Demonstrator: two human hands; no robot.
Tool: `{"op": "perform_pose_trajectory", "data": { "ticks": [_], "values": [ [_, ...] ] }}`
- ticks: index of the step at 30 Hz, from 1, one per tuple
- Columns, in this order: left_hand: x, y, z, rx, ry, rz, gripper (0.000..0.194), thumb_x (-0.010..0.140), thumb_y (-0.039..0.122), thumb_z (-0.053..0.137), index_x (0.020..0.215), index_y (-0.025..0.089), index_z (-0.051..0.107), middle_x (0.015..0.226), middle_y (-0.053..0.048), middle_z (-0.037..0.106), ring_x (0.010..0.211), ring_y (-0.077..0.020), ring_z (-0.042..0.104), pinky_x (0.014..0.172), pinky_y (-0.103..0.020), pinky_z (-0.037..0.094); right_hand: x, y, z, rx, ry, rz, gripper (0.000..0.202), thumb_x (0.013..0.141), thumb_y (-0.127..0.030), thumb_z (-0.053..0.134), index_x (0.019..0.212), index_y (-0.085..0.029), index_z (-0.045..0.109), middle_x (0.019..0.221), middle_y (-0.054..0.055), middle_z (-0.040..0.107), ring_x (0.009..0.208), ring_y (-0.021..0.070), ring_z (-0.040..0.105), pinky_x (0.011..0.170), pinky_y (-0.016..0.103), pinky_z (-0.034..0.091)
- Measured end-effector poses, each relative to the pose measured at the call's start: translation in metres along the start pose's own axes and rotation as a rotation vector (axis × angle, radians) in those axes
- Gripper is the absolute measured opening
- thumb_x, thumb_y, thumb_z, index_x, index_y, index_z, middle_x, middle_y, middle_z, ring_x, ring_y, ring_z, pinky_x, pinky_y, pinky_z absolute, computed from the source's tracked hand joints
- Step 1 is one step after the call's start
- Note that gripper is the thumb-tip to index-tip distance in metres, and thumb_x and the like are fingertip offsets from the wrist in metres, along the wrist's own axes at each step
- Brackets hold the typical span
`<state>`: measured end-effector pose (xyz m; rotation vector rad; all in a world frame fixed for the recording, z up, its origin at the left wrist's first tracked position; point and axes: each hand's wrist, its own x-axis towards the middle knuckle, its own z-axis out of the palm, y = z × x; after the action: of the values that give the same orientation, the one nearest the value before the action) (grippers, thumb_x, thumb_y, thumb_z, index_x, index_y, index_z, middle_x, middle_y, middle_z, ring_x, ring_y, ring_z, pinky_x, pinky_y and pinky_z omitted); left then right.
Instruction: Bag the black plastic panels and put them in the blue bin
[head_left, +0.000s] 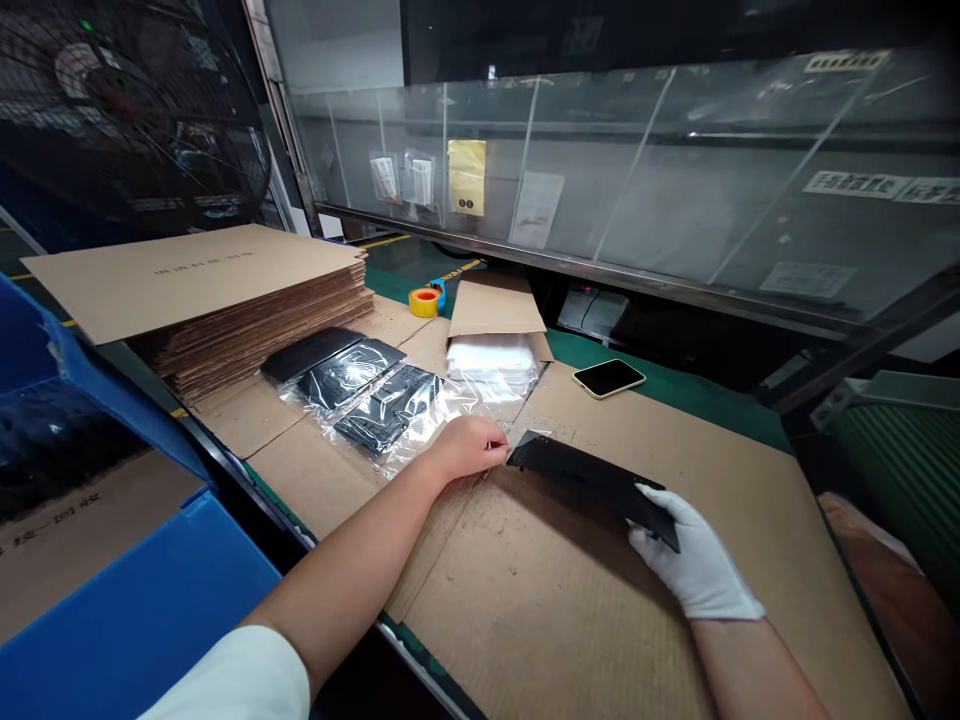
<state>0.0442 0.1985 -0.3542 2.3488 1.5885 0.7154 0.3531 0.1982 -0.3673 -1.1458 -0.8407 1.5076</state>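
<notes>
My right hand (pixel 686 550), in a white glove, grips the near right end of a flat black panel (pixel 592 480), which is tilted above the cardboard-covered table (pixel 540 620). My bare left hand (pixel 471 447) is closed near the panel's far left corner, fingertips pinched at a clear plastic edge. Left of that hand lie black panels in clear plastic bags (pixel 386 405), side by side and partly overlapping. Behind my left hand, a stack of clear bags (pixel 491 362) pokes out of a brown cardboard sleeve (pixel 499 302).
A tall stack of cardboard sheets (pixel 217 280) stands at the back left. Yellow tape (pixel 425 302) and a phone (pixel 609 378) lie toward the back. A blue bin (pixel 142 590) is at left, a large fan (pixel 127 110) behind it. A metal-framed clear screen (pixel 600 180) crosses the back.
</notes>
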Motion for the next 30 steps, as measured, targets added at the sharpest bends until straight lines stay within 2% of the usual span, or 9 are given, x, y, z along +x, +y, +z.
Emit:
{"op": "perform_pose_trajectory", "data": {
  "ticks": [3,7,10,14,18,21,25,27,30],
  "values": [
    [0.000,0.002,-0.001,-0.005,0.018,0.013,0.018,0.081,0.021,0.055,0.075,0.021,0.072,0.077,0.001,0.068,0.075,-0.0143,0.060,0.067,-0.023,0.042,-0.004,-0.005,0.006,-0.045,0.050,-0.015,0.051,0.049,0.016,0.067,0.081,-0.023,0.070,0.084,-0.004,0.070,0.072,0.0101,0.065,0.058,0.013,0.057],
    [-0.001,0.009,0.000,-0.073,0.037,0.049,0.016,0.080,0.019,0.056,0.073,0.019,0.071,0.075,0.001,0.068,0.074,-0.0137,0.060,0.068,-0.023,0.043,-0.008,-0.009,0.016,0.080,0.081,0.149,0.031,0.064,-0.001,0.069,0.083,-0.026,0.070,0.086,-0.001,0.071,0.071,0.0148,0.067,0.052,0.020,0.059],
    [-0.002,0.015,0.004,-0.156,0.051,0.037,0.015,0.081,0.020,0.057,0.073,0.019,0.070,0.075,0.001,0.067,0.074,-0.0133,0.060,0.069,-0.022,0.044,-0.011,-0.007,0.020,0.116,-0.003,0.282,0.022,0.069,-0.010,0.071,0.087,-0.023,0.069,0.090,0.003,0.072,0.070,0.0169,0.068,0.048,0.024,0.058],
    [-0.003,0.021,0.008,-0.203,0.045,0.027,0.015,0.082,0.021,0.057,0.073,0.019,0.069,0.075,0.000,0.066,0.074,-0.0135,0.060,0.068,-0.022,0.045,-0.011,-0.003,0.020,0.174,-0.134,0.359,0.033,0.070,-0.005,0.069,0.099,-0.020,0.065,0.098,0.006,0.072,0.077,0.0215,0.070,0.060,0.037,0.063],
    [-0.002,0.022,0.002,-0.211,0.153,0.031,0.013,0.084,0.025,0.056,0.086,0.019,0.068,0.085,-0.001,0.067,0.080,-0.0144,0.060,0.073,-0.023,0.045,-0.009,0.002,0.025,0.343,-0.124,0.303,0.044,0.073,0.003,0.060,0.110,-0.022,0.060,0.109,0.007,0.070,0.094,0.0230,0.070,0.075,0.042,0.062],
    [-0.001,0.017,-0.006,-0.124,0.265,-0.096,0.010,0.080,0.023,0.057,0.086,0.019,0.065,0.085,-0.001,0.065,0.078,-0.0152,0.058,0.070,-0.025,0.043,-0.009,0.006,0.030,0.403,-0.089,0.272,0.047,0.076,0.004,0.055,0.116,-0.020,0.058,0.113,0.010,0.069,0.099,0.0246,0.068,0.079,0.046,0.061],
    [-0.001,0.011,-0.012,-0.036,0.196,-0.391,0.022,0.084,0.031,0.051,0.067,0.020,0.061,0.067,0.001,0.061,0.063,-0.0149,0.054,0.056,-0.026,0.036,-0.009,0.011,0.033,0.409,-0.107,0.281,0.048,0.077,0.004,0.055,0.119,-0.019,0.056,0.115,0.011,0.068,0.102,0.0258,0.067,0.083,0.048,0.059],
    [-0.002,0.011,-0.013,-0.057,0.172,-0.344,0.018,0.083,0.033,0.054,0.074,0.021,0.064,0.073,0.001,0.063,0.067,-0.0151,0.056,0.058,-0.026,0.037,-0.009,0.013,0.034,0.393,-0.117,0.304,0.047,0.078,0.003,0.056,0.119,-0.018,0.057,0.115,0.012,0.068,0.099,0.0259,0.068,0.081,0.048,0.059],
    [-0.004,0.013,-0.014,-0.063,0.092,-0.101,0.014,0.076,0.031,0.065,0.087,0.022,0.063,0.086,0.001,0.063,0.081,-0.0165,0.058,0.070,-0.026,0.042,-0.012,0.011,0.040,0.400,-0.129,0.383,0.037,0.084,-0.004,0.052,0.118,-0.018,0.058,0.113,0.012,0.069,0.096,0.0244,0.069,0.076,0.044,0.061]
  ]
}}
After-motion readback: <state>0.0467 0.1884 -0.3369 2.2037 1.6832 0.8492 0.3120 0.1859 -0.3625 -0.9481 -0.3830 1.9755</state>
